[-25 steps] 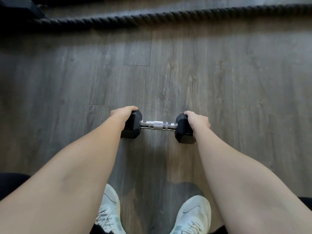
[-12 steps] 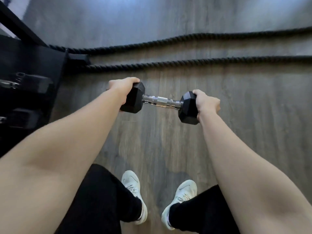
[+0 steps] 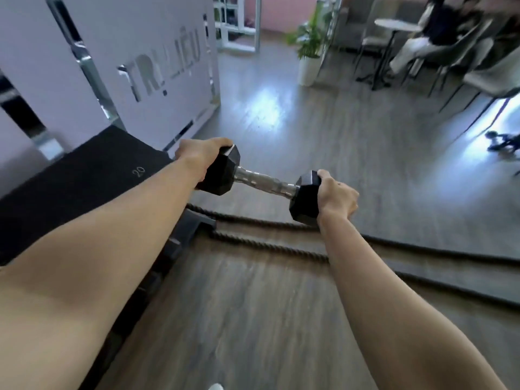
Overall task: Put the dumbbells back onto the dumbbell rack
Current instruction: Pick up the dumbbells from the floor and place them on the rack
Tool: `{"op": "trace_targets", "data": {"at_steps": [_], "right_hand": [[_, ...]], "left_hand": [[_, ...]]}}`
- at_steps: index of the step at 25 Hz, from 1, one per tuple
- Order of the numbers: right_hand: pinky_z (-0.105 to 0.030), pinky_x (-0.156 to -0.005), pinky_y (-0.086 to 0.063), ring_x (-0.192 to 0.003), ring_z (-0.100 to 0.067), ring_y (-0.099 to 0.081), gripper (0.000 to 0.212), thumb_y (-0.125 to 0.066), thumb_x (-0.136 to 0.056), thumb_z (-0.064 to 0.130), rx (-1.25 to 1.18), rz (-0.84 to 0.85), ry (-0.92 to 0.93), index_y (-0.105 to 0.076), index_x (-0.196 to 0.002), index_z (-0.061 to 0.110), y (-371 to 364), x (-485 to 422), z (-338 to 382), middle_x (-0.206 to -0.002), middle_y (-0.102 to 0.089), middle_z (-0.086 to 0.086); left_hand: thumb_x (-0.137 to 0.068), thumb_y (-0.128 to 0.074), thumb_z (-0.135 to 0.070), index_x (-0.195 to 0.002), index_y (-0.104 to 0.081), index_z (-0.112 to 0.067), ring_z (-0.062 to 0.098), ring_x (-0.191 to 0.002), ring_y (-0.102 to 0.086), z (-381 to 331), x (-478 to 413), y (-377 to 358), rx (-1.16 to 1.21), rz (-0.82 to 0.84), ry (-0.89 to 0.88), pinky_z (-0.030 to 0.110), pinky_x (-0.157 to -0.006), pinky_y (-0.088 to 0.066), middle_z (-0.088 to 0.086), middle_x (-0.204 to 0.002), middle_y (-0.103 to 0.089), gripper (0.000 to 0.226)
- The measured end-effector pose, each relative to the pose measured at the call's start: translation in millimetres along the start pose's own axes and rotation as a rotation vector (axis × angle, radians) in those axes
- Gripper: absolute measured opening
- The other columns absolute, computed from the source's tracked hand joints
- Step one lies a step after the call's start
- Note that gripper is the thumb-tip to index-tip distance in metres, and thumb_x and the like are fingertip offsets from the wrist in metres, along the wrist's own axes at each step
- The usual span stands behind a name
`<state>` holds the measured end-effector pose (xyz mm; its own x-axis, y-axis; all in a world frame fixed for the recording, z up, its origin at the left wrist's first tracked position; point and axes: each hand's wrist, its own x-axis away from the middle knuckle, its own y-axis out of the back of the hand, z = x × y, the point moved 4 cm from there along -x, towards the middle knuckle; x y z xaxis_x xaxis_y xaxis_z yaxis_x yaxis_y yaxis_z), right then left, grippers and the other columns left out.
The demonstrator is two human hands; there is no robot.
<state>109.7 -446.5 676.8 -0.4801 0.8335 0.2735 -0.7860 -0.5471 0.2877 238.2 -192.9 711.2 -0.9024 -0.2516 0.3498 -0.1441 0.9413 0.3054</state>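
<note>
Dumbbell (image 3: 260,182) held in the air above the wood floor (image 3: 351,142), tilted — right end lower. Left hand (image 3: 201,153) wraps 1 black hex head, right hand (image 3: 336,197) clasps the other; chrome handle bare between. Dark rack (image 3: 84,175), marked 20, at left — blurred, shelves probably below.

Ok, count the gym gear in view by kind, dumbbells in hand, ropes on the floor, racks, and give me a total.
Dumbbell, held by left hand and right hand: 1
Battle rope strands on floor: 2
Dumbbell rack: 1
Total: 4
</note>
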Motion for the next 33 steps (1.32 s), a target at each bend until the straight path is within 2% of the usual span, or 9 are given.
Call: {"op": "trace_targets", "data": {"at_steps": [5,8,12,15,19,22,27,30,33], "right_hand": [[-0.030,-0.068,-0.036,-0.082,-0.027,-0.058,0.033,-0.065,-0.081,0.043,-0.021,0.196,0.103,-0.069,-0.073,0.011,-110.6,79.8,66.9,-0.070,-0.058,0.000],[-0.033,-0.066,-0.042,-0.079,-0.029,-0.061,0.033,-0.068,-0.074,0.044,-0.077,0.244,0.071,-0.064,-0.061,0.014,-207.8,131.0,60.4,-0.069,-0.060,-0.004],[-0.030,-0.062,-0.045,-0.072,-0.025,-0.060,0.033,-0.067,-0.077,0.045,-0.033,0.335,-0.081,-0.071,-0.069,0.013,-337.9,195.6,21.0,-0.079,-0.068,-0.006],[-0.037,-0.078,-0.055,-0.077,-0.027,-0.062,0.036,-0.073,-0.070,0.046,-0.022,0.381,-0.229,-0.064,-0.058,0.014,-413.3,233.5,-9.6,-0.072,-0.065,-0.003],[-0.040,-0.091,-0.053,-0.090,-0.027,-0.059,0.031,-0.075,-0.072,0.044,0.077,0.444,-0.333,-0.060,-0.063,0.019,-491.7,258.5,-41.5,-0.081,-0.059,-0.001],[-0.041,-0.093,-0.053,-0.088,-0.025,-0.056,0.027,-0.074,-0.072,0.045,0.180,0.501,-0.375,-0.067,-0.070,0.019,-544.2,263.2,-63.7,-0.082,-0.057,0.002],[-0.034,-0.083,-0.052,-0.090,-0.022,-0.058,0.036,-0.073,-0.073,0.046,0.304,0.568,-0.449,-0.075,-0.093,0.016,-618.8,249.6,-106.6,-0.093,-0.065,-0.001],[-0.035,-0.085,-0.054,-0.094,-0.023,-0.061,0.035,-0.072,-0.074,0.048,0.375,0.564,-0.475,-0.075,-0.093,0.018,-647.6,239.0,-133.0,-0.088,-0.065,0.001],[-0.031,-0.075,-0.047,-0.079,-0.018,-0.058,0.038,-0.070,-0.076,0.047,0.413,0.546,-0.485,-0.075,-0.098,0.017,-654.3,227.2,-150.7,-0.097,-0.067,-0.003]], "left_hand": [[-0.065,-0.086,-0.046,-0.119,-0.058,-0.004,0.021,-0.091,-0.055,-33.5,-48.9,139.2,0.124,-0.146,-0.101,0.029,-0.073,-0.045,0.005,-0.110,-0.058,0.074],[-0.062,-0.086,-0.047,-0.118,-0.058,-0.005,0.022,-0.088,-0.058,-17.7,-107.7,223.1,0.109,-0.204,-0.102,0.031,-0.071,-0.048,0.008,-0.112,-0.063,0.076],[-0.062,-0.086,-0.045,-0.112,-0.059,-0.007,0.019,-0.087,-0.058,12.1,-183.3,325.0,0.012,-0.279,-0.047,0.027,-0.063,-0.044,0.002,-0.104,-0.061,0.069],[-0.068,-0.085,-0.039,-0.097,-0.049,-0.012,0.018,-0.084,-0.051,39.0,-230.9,380.7,-0.043,-0.328,0.019,0.026,-0.071,-0.042,0.001,-0.096,-0.050,0.053],[-0.063,-0.085,-0.037,-0.079,-0.054,-0.010,0.019,-0.073,-0.057,97.1,-289.2,427.8,-0.089,-0.382,0.180,0.028,-0.067,-0.047,0.004,-0.090,-0.061,0.045],[-0.062,-0.086,-0.042,-0.092,-0.057,-0.010,0.024,-0.085,-0.058,135.0,-320.6,446.9,-0.097,-0.439,0.277,0.030,-0.071,-0.047,0.005,-0.098,-0.062,0.053],[-0.051,-0.083,-0.052,-0.107,-0.063,-0.014,0.020,-0.086,-0.061,186.4,-373.0,456.0,-0.108,-0.482,0.432,0.027,-0.058,-0.045,0.004,-0.106,-0.064,0.071],[-0.061,-0.084,-0.050,-0.108,-0.060,-0.009,0.021,-0.085,-0.059,215.2,-403.1,449.9,-0.136,-0.488,0.532,0.032,-0.066,-0.049,0.005,-0.104,-0.062,0.066],[-0.066,-0.083,-0.050,-0.121,-0.061,-0.010,0.021,-0.088,-0.061,234.7,-420.3,438.4,-0.169,-0.436,0.579,0.034,-0.071,-0.052,0.007,-0.115,-0.064,0.071]]}}
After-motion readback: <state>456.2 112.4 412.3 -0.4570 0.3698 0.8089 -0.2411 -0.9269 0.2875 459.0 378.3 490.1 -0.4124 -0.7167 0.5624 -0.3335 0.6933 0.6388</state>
